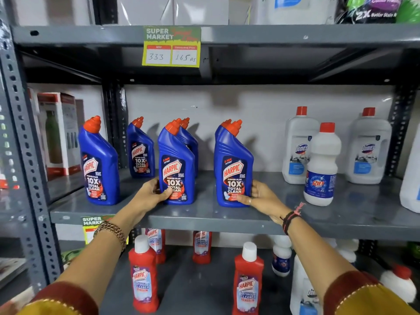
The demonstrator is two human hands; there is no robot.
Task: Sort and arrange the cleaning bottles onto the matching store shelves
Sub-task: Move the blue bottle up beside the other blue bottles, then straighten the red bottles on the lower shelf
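Two hands on the middle shelf (204,218): left hand (151,193) has its grip closed around the centre blue Harpic bottle (176,164), right hand (261,196) wraps the base of the neighbouring blue Harpic bottle (234,167). Both bottles upright, standing near the front edge. White Rin bottle (321,167) stands further right. Red Harpic bottles (143,273) on the shelf below.

Shelf (204,220): grey painted metal, matt. Blue bottles (176,169): glossy plastic. Price tag (171,47): paper, at 12 o'clock.
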